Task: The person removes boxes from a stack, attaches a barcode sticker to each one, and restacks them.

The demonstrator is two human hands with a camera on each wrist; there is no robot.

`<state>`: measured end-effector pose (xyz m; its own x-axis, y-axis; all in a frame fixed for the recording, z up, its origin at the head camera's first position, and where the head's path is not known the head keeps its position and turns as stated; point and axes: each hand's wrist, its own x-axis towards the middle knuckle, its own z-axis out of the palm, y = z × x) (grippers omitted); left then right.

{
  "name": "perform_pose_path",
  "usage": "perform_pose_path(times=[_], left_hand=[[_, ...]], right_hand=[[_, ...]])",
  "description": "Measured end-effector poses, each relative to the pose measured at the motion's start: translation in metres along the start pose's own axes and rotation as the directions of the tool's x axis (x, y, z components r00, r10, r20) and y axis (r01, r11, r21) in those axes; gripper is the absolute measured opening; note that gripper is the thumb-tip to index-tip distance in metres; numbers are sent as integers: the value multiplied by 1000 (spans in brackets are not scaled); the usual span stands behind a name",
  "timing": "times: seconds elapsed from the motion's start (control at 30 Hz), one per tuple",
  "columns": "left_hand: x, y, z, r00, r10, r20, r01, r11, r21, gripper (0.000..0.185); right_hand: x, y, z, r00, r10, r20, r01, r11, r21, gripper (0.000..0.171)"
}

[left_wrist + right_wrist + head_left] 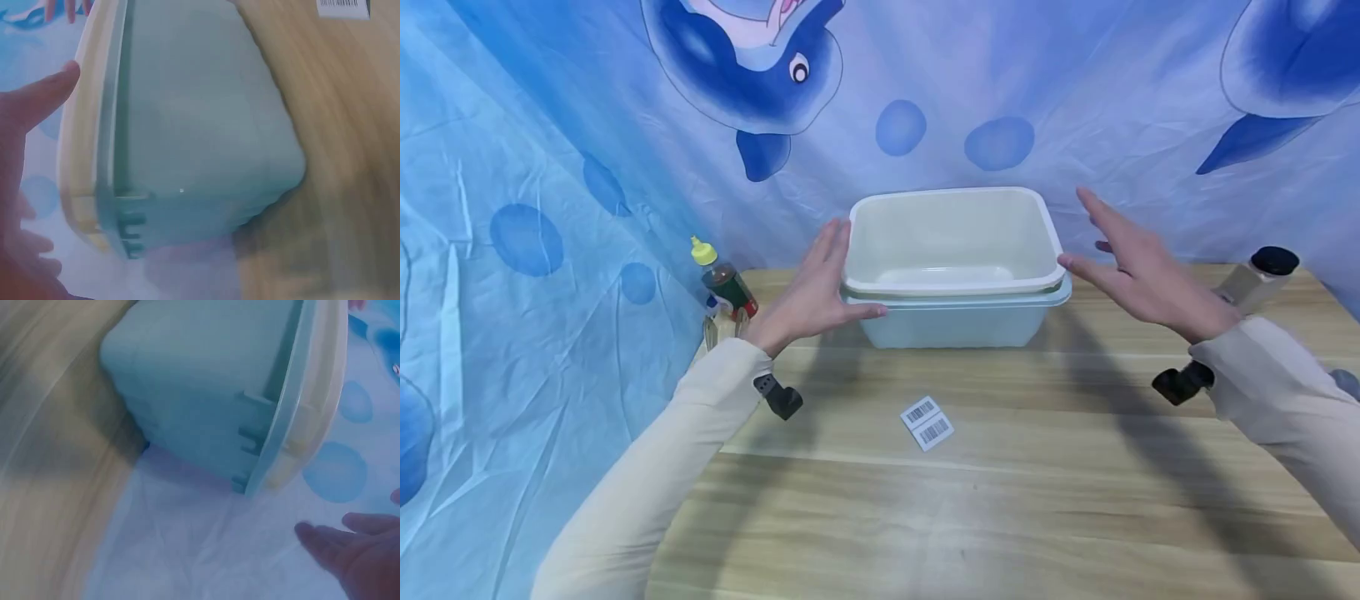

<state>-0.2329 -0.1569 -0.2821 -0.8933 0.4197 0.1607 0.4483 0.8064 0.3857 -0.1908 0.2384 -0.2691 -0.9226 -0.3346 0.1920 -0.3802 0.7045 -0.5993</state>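
Blue dolphin cloth is backing the wooden table; both spread hands, left hand and right hand, are flanking stacked tubs at its far edge, holding nothing.

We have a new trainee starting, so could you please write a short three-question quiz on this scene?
1. True or false: the cream tub sits nested in the pale blue tub.
2. What lies on the table in front of the tubs?
3. Which hand is clear of the tubs: A left hand, B right hand?

Key: 1 true. 2 A barcode label. 3 B.
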Motion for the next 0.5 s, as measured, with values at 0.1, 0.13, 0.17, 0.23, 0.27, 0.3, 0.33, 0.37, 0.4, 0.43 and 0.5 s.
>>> perform_pose_path(times=[0.1,0.13,0.17,0.23,0.27,0.3,0.33,0.37,0.4,0.43,0.5], left_hand=[[-1,-8,7,998,-56,-30,53,992,-113,125],[-1,-11,9,996,-83,-32,77,985,-151,125],[-1,-13,11,993,-110,-30,103,977,-184,126],[-2,-18,15,985,-172,-9,165,956,-242,128],[-1,-20,17,981,-193,2,186,943,-276,128],[-1,-22,19,978,-208,14,201,927,-316,128],[0,-24,22,976,-218,22,212,911,-353,129],[0,-25,24,973,-228,29,221,895,-387,129],[1,-26,26,973,-228,34,221,880,-421,128],[2,-27,28,974,-222,32,212,863,-459,126],[4,-29,33,981,-195,21,176,827,-533,118]], right_hand=[[8,4,4,997,68,-32,-66,995,70,72],[11,5,6,995,87,-44,-83,992,91,71],[14,6,7,993,106,-56,-99,989,105,70],[20,9,10,987,140,-74,-130,983,131,70],[22,10,11,985,156,-79,-143,979,146,69],[25,11,12,982,169,-84,-155,975,157,69],[27,12,13,980,181,-87,-164,972,167,69],[29,13,14,977,191,-89,-174,969,174,68],[31,14,15,975,202,-91,-183,966,180,67],[32,15,16,973,211,-93,-192,964,183,67],[36,17,18,970,221,-100,-201,962,184,65]])
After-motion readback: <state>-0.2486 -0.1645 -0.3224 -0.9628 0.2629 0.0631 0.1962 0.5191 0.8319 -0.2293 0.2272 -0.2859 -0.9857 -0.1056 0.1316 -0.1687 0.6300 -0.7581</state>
